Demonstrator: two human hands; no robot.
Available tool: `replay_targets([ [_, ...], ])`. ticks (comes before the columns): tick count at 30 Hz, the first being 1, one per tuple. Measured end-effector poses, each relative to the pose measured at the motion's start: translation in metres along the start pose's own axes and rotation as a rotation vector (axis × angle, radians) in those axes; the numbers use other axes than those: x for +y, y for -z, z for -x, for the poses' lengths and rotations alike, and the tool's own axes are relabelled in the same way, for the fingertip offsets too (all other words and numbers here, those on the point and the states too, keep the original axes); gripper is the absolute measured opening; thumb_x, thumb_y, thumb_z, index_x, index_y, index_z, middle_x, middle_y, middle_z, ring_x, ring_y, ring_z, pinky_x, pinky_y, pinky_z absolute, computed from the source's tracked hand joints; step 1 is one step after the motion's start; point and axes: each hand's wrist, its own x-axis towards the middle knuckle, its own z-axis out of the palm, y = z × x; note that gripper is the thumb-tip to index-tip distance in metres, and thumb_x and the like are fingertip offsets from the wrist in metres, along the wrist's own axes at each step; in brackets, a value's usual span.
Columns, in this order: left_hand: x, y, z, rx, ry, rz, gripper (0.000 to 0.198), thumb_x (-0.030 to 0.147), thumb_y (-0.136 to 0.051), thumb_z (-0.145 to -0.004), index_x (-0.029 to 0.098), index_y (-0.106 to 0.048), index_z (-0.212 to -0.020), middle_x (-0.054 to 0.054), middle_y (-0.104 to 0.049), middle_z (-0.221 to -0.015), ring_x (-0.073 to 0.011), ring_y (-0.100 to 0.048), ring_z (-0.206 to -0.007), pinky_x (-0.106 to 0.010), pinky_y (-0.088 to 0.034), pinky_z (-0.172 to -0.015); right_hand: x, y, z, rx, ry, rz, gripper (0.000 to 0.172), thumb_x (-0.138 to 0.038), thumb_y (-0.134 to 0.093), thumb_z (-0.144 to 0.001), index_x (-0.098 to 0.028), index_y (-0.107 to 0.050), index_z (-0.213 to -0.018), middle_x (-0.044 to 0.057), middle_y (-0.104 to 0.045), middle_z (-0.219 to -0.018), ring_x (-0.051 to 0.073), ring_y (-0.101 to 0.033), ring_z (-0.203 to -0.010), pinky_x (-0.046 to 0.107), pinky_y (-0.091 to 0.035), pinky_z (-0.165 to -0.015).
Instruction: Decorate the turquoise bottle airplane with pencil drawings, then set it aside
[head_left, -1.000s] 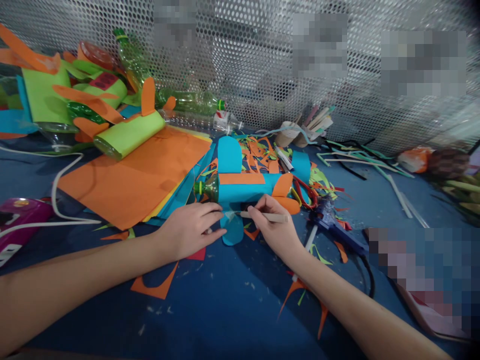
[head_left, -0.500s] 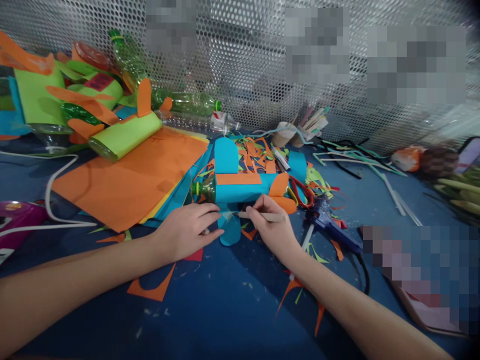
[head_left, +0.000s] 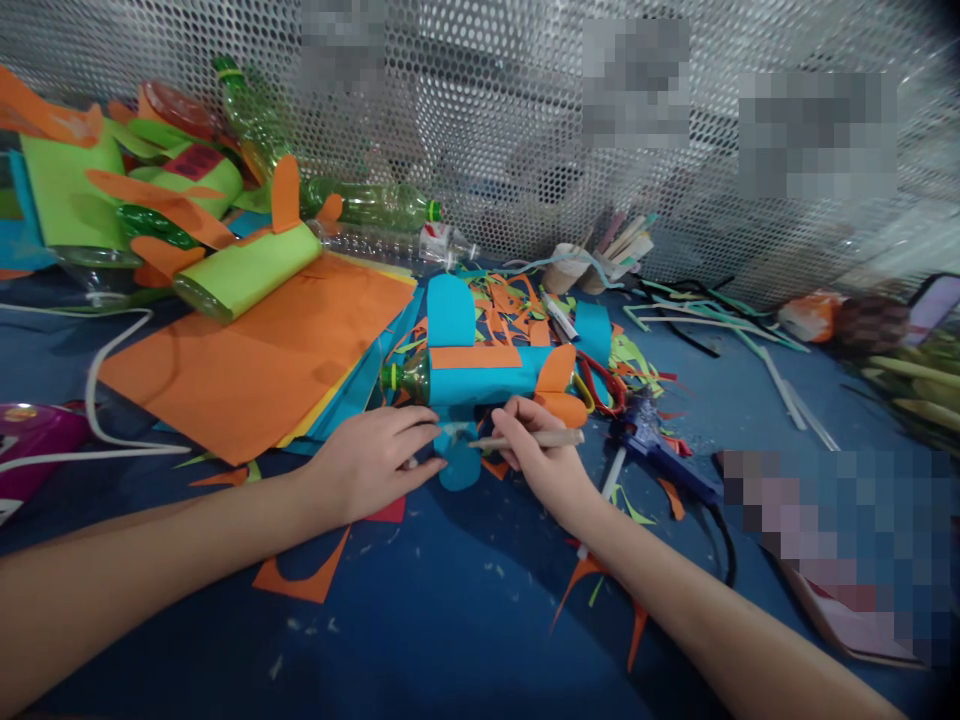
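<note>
A bottle wrapped in blue paper (head_left: 487, 385) lies on its side, its green neck and cap to the left. It has an orange strip along the top, orange fins (head_left: 556, 370) at its right end and an upright blue wing (head_left: 451, 312) behind. A second blue paper wing (head_left: 459, 470) lies on the near side. My left hand (head_left: 382, 445) rests at this wing's left edge, thumb and fingers spread apart. My right hand (head_left: 536, 440) is closed round a pale pen (head_left: 559, 438), its thin tip pointing left over the near wing.
Orange paper sheets (head_left: 277, 350) lie left, with a green-wrapped bottle (head_left: 251, 270) on top. A blue glue gun (head_left: 660, 450) and red-handled scissors (head_left: 604, 385) are at right. Paper scraps (head_left: 502, 305) and a marker (head_left: 559, 315) lie behind. A perforated metal screen (head_left: 480, 110) stands at the back.
The pen's tip has shifted slightly and the pen's rear end has moved a little to the right with my right hand. My left hand keeps its place.
</note>
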Motion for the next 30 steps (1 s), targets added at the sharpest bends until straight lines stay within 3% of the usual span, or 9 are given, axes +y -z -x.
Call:
replay_targets([
  [4,0.0004,0.0004,0.0004,-0.016,0.003,0.007,0.031,0.037,-0.054,-0.09,0.013,-0.066,-0.105,-0.011,-0.068,-0.107,-0.0237,-0.067,-0.088,-0.035,-0.056,-0.07,0.0012,0.0005,-0.0009,0.008,0.002,0.031,0.021,-0.035,-0.055,-0.085,-0.022,-0.043,-0.074,-0.008,-0.038,-0.053,0.009,-0.034,-0.046,0.022,-0.028,-0.044],
  [12,0.0013,0.0006,-0.0004,-0.017,0.012,0.002,0.031,0.039,-0.054,-0.09,0.013,-0.067,-0.102,-0.01,-0.068,-0.106,-0.0235,-0.067,-0.086,-0.034,-0.056,-0.069,0.002,0.0004,-0.0027,0.119,0.0,0.21,0.025,-0.032,-0.055,-0.081,-0.022,-0.039,-0.065,-0.007,-0.037,-0.05,0.009,-0.033,-0.045,0.022,-0.027,-0.044],
  [30,0.0005,0.0004,0.0002,-0.025,0.008,-0.003,0.033,0.039,-0.052,-0.091,0.013,-0.067,-0.104,-0.012,-0.067,-0.108,-0.0235,-0.067,-0.09,-0.034,-0.056,-0.072,0.0063,-0.0006,-0.0037,0.061,0.033,0.194,0.024,-0.027,-0.054,-0.081,-0.023,-0.036,-0.065,-0.008,-0.032,-0.052,0.009,-0.03,-0.045,0.022,-0.025,-0.042],
])
